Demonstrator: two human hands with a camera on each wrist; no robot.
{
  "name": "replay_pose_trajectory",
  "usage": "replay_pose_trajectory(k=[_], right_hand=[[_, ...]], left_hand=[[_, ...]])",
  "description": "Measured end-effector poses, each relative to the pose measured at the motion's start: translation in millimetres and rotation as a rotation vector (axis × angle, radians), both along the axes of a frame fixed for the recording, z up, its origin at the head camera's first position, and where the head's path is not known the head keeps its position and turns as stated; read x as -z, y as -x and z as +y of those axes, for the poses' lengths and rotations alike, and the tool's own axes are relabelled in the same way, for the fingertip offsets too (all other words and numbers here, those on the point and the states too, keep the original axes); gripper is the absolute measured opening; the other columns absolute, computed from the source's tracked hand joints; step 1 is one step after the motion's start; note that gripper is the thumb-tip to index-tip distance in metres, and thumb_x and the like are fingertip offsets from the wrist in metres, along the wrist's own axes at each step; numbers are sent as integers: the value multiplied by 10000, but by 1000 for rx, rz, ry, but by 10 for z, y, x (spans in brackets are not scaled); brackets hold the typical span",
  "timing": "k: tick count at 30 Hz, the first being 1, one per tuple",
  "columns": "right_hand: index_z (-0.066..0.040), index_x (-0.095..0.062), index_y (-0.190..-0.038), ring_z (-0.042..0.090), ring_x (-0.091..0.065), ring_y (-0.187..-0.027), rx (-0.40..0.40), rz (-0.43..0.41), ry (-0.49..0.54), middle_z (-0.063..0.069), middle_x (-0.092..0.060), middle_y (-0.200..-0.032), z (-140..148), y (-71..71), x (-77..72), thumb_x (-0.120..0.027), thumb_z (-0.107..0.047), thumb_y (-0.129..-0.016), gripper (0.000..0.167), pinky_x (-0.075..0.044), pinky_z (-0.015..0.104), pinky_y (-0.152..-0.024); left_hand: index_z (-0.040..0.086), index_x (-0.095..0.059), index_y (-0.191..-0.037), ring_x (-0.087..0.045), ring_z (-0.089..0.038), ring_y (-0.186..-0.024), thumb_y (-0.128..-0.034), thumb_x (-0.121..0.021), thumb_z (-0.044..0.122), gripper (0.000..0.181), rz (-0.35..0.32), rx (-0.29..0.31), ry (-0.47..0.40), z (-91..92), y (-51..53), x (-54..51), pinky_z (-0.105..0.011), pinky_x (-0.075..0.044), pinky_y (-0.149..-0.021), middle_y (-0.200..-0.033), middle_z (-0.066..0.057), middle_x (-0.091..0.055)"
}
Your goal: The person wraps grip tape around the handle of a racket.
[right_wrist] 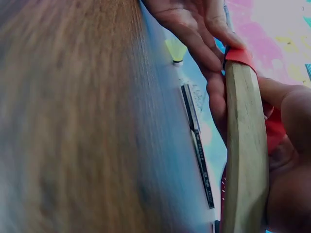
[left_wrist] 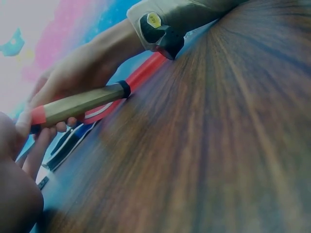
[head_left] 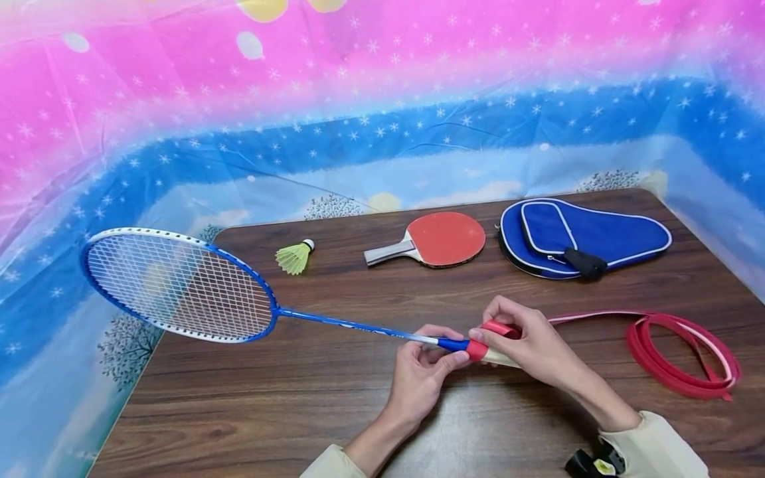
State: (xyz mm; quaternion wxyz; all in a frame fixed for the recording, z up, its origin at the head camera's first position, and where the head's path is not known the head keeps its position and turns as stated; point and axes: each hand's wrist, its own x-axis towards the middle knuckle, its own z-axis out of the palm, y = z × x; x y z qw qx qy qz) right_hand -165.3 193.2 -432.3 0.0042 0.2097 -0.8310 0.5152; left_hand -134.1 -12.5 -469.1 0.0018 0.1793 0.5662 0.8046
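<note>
A blue and white badminton racket (head_left: 358, 326) is held above the table, its strung head to the left. My left hand (head_left: 415, 382) grips it where the blue cone meets the handle, thumb on the red band. My right hand (head_left: 534, 345) pinches red grip tape (head_left: 499, 328) at the top of the handle. The tape wraps the handle's upper end; below it the pale wooden handle (right_wrist: 245, 145) is bare, down to a dark end cap (left_wrist: 125, 89) in the left wrist view. From my right hand the tape runs to a loose red coil (head_left: 639, 345) on the table.
Along the back of the wooden table (head_left: 239, 411) lie a yellow shuttlecock (head_left: 294, 257), a red table tennis paddle (head_left: 448, 239) and a blue zippered case (head_left: 621, 236) with white piping. A patterned pink and blue cloth (head_left: 382, 86) hangs behind.
</note>
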Motion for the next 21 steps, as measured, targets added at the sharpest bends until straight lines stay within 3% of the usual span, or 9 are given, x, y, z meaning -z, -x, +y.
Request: replay_pose_trajectory(k=[5,8,12,15,18,21], right_hand=[[-132,-569,-961,174,-488,-572,-74,-116,82,19,-541,-652,21,-1,-22,-747,-223,-889,213,-364,268,-519],[-111,-565,-965,169,-468,-554,-97,-137,111,37,-546,-649,14,7,-28,-734,-207,-901,204,-354,268,-492],[-106,-577,-954,163,-462,-543,-92,-114,120,34,-627,-703,-1,12,-35,-736,-198,-899,192,-341,274,-465],[-117,-589,-948,171,-467,-548,-74,-87,117,28,-698,-794,-10,2,-34,-747,-211,-889,194,-340,282,-458],[-142,-598,-949,179,-468,-553,-57,-62,107,19,-700,-806,-18,-19,-23,-757,-233,-880,195,-355,286,-459],[-172,-614,-958,184,-500,-577,-47,-20,86,7,-683,-804,-26,-31,-4,-760,-244,-876,183,-400,283,-473]], left_hand=[[-45,-611,-1088,-672,-313,-892,-862,-721,-11,254,18,-1,21,-1,-4,-4,-416,-585,-770,-1075,-214,-632],[-58,-588,-1097,-657,-399,-833,-875,-703,-13,255,27,12,5,-8,-3,-7,-456,-588,-720,-1059,-238,-633],[-21,-575,-1131,-640,-443,-700,-885,-706,32,283,54,-28,65,-19,0,-6,-453,-590,-596,-961,-257,-651],[11,-585,-1119,-634,-360,-582,-891,-715,83,272,44,-66,109,-13,2,3,-441,-576,-514,-855,-279,-652],[-1,-603,-1075,-643,-292,-550,-894,-717,88,232,8,-68,88,-2,0,17,-452,-577,-514,-813,-288,-658],[-44,-608,-1066,-675,-342,-610,-897,-701,38,209,-6,-41,31,4,0,25,-478,-586,-581,-842,-280,-678]])
